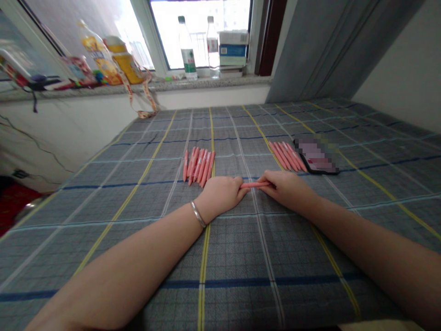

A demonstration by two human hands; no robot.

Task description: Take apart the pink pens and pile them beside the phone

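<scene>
A slim pink pen [254, 185] lies level between my two hands, just above or on the checked cloth. My left hand [223, 191], with a silver bangle at the wrist, is closed around one end of it. The other end is pinched by the fingers of my right hand [284, 187]. Beyond my left hand lies a row of several pink pens [199, 166] with pale labels. A second row of several pink pens [286, 155] lies beyond my right hand, against a dark-edged phone [319, 158].
Grey checked cloth [138, 257] covers the surface under my arms. Along the windowsill [172, 85] stand a green-labelled water bottle [188, 57], another clear bottle [213, 48], stacked boxes [233, 50] and a yellow bottle with a strap [126, 62]. A grey curtain [320, 50] hangs at the right.
</scene>
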